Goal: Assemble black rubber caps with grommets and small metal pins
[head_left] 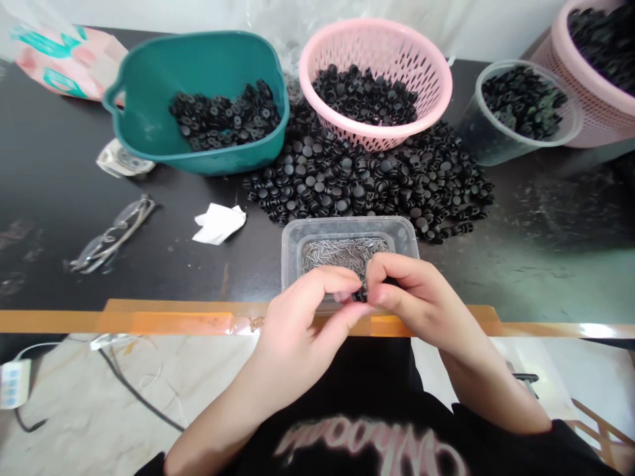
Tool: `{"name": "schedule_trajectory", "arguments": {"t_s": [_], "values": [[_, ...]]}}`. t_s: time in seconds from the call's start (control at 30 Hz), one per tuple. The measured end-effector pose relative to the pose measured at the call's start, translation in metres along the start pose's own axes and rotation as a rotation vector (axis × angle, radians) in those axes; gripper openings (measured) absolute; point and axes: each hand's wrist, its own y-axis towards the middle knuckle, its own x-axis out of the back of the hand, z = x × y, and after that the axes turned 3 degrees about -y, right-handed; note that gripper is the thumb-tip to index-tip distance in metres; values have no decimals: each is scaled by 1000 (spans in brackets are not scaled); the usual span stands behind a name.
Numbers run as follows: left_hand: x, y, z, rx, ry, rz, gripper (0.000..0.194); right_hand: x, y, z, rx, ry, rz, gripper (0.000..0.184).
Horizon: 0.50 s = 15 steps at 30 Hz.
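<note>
My left hand [297,330] and my right hand [421,304] meet just above the front of a transparent plastic tub [347,228]. Between their fingertips they pinch a small black button-like piece [360,295], mostly hidden by my fingers. The tub holds many thin metal pins [342,256], and my fingers partly cover its near side. Behind it lies a large loose heap of similar black pieces [367,178].
Behind the heap stand a teal basin [198,49] and a pink basket [377,39], both holding black pieces. More fill a transparent cup [526,142] and another pink basket [595,112]. Eyeglasses [109,238] and a white tissue [218,223] lie left; orange tape [178,322] lines the table edge.
</note>
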Motion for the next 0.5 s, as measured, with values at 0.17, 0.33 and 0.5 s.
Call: {"name": "schedule_trajectory", "arguments": {"t_s": [0.17,0.33,0.5], "values": [[-3,3,-3,-42,21,-53,18,10,-6,5,-130,313,-7,21],[-1,2,-2,-82,27,-81,20,13,-8,11,-103,364,-36,5],[2,0,-5,-36,-72,-79,23,9,-9,6,-122,480,39,16]]}}
